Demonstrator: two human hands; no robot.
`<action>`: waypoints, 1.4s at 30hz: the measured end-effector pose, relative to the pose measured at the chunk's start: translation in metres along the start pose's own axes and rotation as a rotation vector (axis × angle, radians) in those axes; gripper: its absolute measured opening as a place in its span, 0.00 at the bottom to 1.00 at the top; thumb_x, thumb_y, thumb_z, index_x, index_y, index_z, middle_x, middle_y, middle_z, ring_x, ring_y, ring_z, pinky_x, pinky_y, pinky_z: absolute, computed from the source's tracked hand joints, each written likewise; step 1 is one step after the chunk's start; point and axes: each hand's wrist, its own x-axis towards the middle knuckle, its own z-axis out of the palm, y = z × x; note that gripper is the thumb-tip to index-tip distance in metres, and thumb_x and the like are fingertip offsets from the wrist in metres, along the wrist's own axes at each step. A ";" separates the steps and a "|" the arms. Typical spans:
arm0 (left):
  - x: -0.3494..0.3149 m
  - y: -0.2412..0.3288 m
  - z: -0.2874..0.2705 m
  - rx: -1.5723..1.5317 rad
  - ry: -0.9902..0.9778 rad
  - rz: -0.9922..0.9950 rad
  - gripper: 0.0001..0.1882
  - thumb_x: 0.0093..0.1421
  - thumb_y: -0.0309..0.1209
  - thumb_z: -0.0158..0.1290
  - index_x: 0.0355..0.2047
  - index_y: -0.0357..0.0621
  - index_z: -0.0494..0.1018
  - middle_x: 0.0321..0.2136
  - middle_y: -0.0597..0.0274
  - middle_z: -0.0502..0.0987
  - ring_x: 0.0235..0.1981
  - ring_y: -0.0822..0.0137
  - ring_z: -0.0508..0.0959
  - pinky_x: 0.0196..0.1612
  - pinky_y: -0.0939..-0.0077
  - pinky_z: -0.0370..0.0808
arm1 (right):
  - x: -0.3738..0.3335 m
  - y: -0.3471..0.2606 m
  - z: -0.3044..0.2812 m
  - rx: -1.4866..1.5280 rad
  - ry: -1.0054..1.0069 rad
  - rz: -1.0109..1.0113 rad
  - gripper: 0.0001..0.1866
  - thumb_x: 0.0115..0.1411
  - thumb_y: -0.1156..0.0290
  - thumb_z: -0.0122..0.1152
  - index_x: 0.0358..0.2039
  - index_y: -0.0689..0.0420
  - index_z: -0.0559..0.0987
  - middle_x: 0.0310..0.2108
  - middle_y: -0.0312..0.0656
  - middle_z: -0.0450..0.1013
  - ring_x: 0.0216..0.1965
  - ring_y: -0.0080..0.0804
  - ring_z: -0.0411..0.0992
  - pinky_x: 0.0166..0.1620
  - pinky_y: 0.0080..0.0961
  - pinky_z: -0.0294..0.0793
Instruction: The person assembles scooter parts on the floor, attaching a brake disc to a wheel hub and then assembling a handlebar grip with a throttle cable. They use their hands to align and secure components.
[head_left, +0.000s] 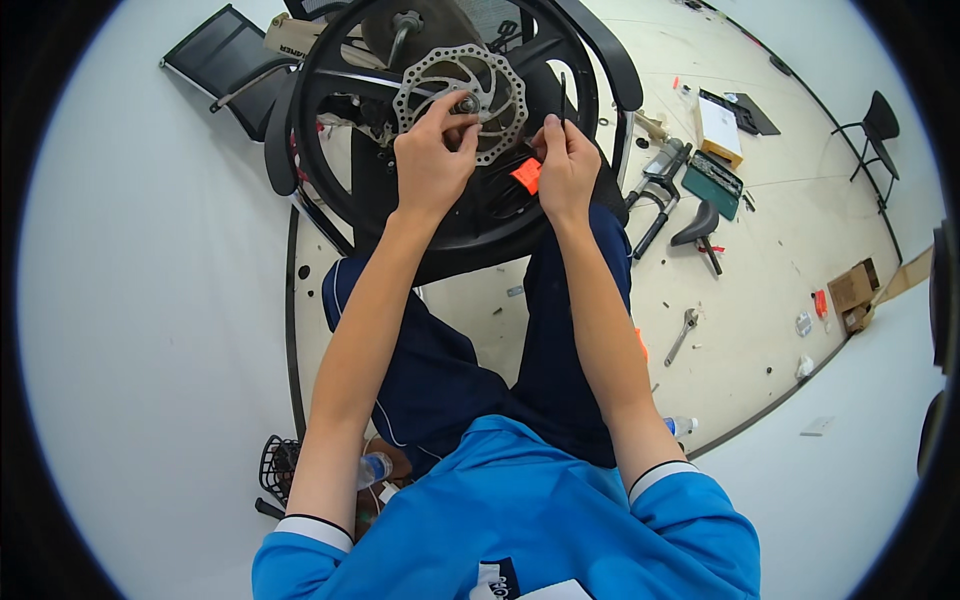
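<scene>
A black wheel with a silver disc brake rotor lies in front of me on a black chair. My left hand is over the rotor's left side, its fingers curled in beside the axle end at the centre. Whatever those fingers may pinch is too small to make out. To the right of the rotor, my right hand is closed on a thin black rod that points away from me. An orange piece is just left of that hand, inside the rim.
On the floor to the right are a bicycle fork, a saddle, a green tool case and an adjustable wrench. A cardboard box stands farther right. A mesh chair is at the far left, a wire basket lower left.
</scene>
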 end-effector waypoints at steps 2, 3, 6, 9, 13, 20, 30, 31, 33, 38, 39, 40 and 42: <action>0.000 0.000 -0.001 -0.007 -0.004 -0.048 0.18 0.53 0.24 0.62 0.46 0.41 0.78 0.28 0.60 0.85 0.17 0.80 0.71 0.24 0.84 0.69 | 0.000 0.000 0.000 -0.008 -0.008 0.007 0.22 0.68 0.63 0.50 0.20 0.64 0.73 0.13 0.37 0.63 0.18 0.21 0.59 0.24 0.25 0.58; 0.000 0.002 -0.001 -0.012 -0.006 -0.072 0.18 0.53 0.24 0.62 0.46 0.41 0.78 0.28 0.60 0.85 0.17 0.80 0.71 0.24 0.84 0.69 | 0.000 0.000 0.000 -0.011 -0.017 0.013 0.22 0.68 0.63 0.50 0.21 0.64 0.73 0.13 0.37 0.63 0.18 0.21 0.59 0.24 0.25 0.58; 0.002 0.008 -0.002 0.026 -0.016 -0.107 0.16 0.54 0.23 0.61 0.44 0.41 0.79 0.28 0.61 0.85 0.17 0.81 0.71 0.23 0.85 0.68 | -0.001 -0.001 -0.001 -0.011 -0.026 0.016 0.22 0.68 0.63 0.50 0.20 0.64 0.73 0.14 0.37 0.64 0.18 0.21 0.59 0.24 0.25 0.58; 0.003 0.004 -0.003 -0.007 -0.031 -0.111 0.16 0.54 0.23 0.61 0.45 0.41 0.79 0.28 0.61 0.85 0.17 0.82 0.71 0.23 0.85 0.68 | -0.001 0.000 -0.001 -0.015 -0.023 0.014 0.22 0.68 0.62 0.50 0.20 0.64 0.72 0.14 0.37 0.64 0.18 0.21 0.59 0.24 0.25 0.58; -0.003 -0.001 -0.006 -0.077 -0.007 -0.083 0.15 0.56 0.23 0.61 0.45 0.40 0.79 0.29 0.62 0.85 0.19 0.83 0.72 0.25 0.86 0.68 | -0.002 0.002 -0.001 0.013 -0.043 0.049 0.21 0.68 0.63 0.52 0.21 0.64 0.75 0.14 0.34 0.65 0.19 0.18 0.59 0.24 0.21 0.57; -0.015 0.006 -0.001 -0.276 0.041 -0.117 0.13 0.59 0.21 0.59 0.46 0.35 0.77 0.34 0.58 0.84 0.34 0.75 0.82 0.38 0.83 0.77 | -0.007 -0.015 0.009 0.387 -0.315 0.392 0.10 0.60 0.68 0.67 0.30 0.63 0.83 0.23 0.31 0.76 0.18 0.10 0.62 0.21 0.13 0.55; -0.038 -0.014 -0.004 -0.387 0.012 -0.166 0.12 0.58 0.17 0.59 0.44 0.33 0.76 0.37 0.55 0.83 0.40 0.69 0.83 0.44 0.80 0.79 | -0.011 -0.010 0.020 0.355 -0.397 0.447 0.10 0.60 0.70 0.67 0.36 0.65 0.82 0.30 0.38 0.81 0.17 0.09 0.62 0.18 0.11 0.53; -0.037 -0.013 -0.002 -0.415 0.028 -0.166 0.12 0.58 0.18 0.59 0.43 0.33 0.76 0.36 0.55 0.83 0.40 0.69 0.83 0.44 0.80 0.79 | -0.011 -0.009 0.018 0.360 -0.419 0.467 0.10 0.59 0.70 0.67 0.36 0.65 0.82 0.30 0.38 0.81 0.18 0.10 0.64 0.19 0.11 0.54; -0.037 -0.011 -0.002 -0.466 0.049 -0.169 0.12 0.57 0.18 0.59 0.42 0.33 0.77 0.35 0.55 0.83 0.40 0.69 0.84 0.43 0.80 0.79 | -0.008 -0.006 0.010 0.369 -0.464 0.506 0.10 0.59 0.71 0.67 0.36 0.65 0.83 0.31 0.38 0.81 0.22 0.11 0.68 0.21 0.11 0.57; -0.034 -0.007 -0.008 -0.449 0.094 -0.184 0.11 0.55 0.17 0.60 0.40 0.34 0.78 0.36 0.54 0.83 0.39 0.69 0.84 0.41 0.80 0.80 | -0.002 -0.011 0.019 0.328 -0.389 0.384 0.09 0.59 0.75 0.66 0.36 0.68 0.82 0.33 0.43 0.81 0.34 0.22 0.78 0.37 0.14 0.73; -0.035 -0.008 -0.011 -0.403 0.109 -0.195 0.10 0.55 0.17 0.60 0.39 0.34 0.78 0.36 0.54 0.83 0.38 0.69 0.84 0.40 0.81 0.80 | -0.001 -0.014 0.021 0.320 -0.372 0.360 0.08 0.59 0.76 0.65 0.37 0.69 0.82 0.33 0.44 0.81 0.35 0.24 0.79 0.41 0.16 0.75; -0.034 -0.006 -0.016 -0.311 0.138 -0.222 0.09 0.52 0.19 0.62 0.35 0.38 0.80 0.35 0.57 0.82 0.36 0.66 0.83 0.38 0.77 0.79 | 0.004 -0.014 0.025 0.322 -0.374 0.341 0.08 0.59 0.77 0.65 0.37 0.69 0.82 0.33 0.44 0.81 0.35 0.25 0.79 0.41 0.17 0.76; -0.036 -0.016 -0.024 0.002 0.213 -0.053 0.08 0.52 0.22 0.63 0.34 0.41 0.81 0.36 0.59 0.80 0.35 0.67 0.80 0.37 0.77 0.76 | 0.009 -0.012 0.029 0.293 -0.393 0.335 0.09 0.59 0.77 0.65 0.38 0.69 0.81 0.33 0.45 0.81 0.36 0.26 0.79 0.41 0.17 0.76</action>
